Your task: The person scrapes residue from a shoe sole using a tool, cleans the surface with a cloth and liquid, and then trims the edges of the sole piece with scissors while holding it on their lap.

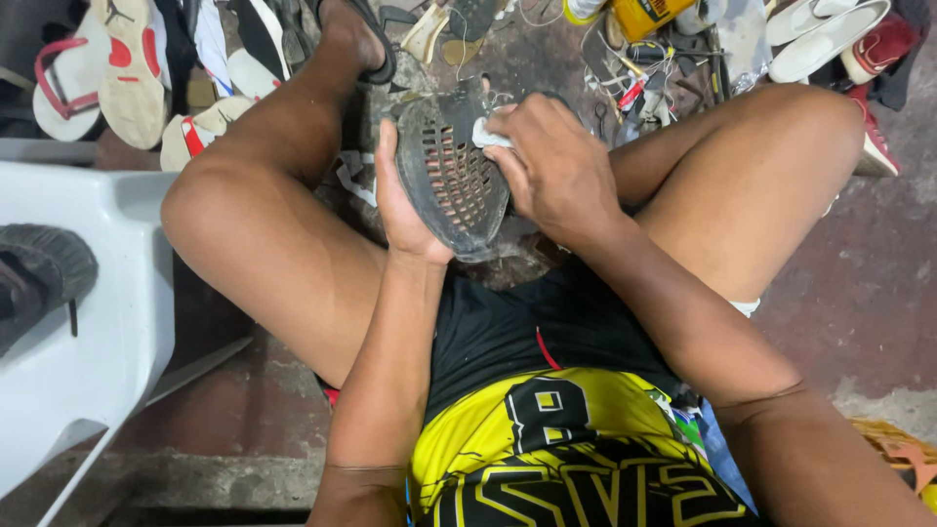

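Light over my lap was soft, even and moderately bright. Shadows stayed faint. My knees caught mild sheen. Focus held at centre; the edges bent outward and blurred slightly.

Packages: one clear item, a yellow container [649, 14] w/ dark label patch, top edge of view, centre-right, cut off by frame, lying among small tools on the floor. Just left of it a white rounded tub or bottle [583, 9] w/ yellow rim band, also cropped; kind can't be told. Both well beyond the knees. No signs or screens in sight.
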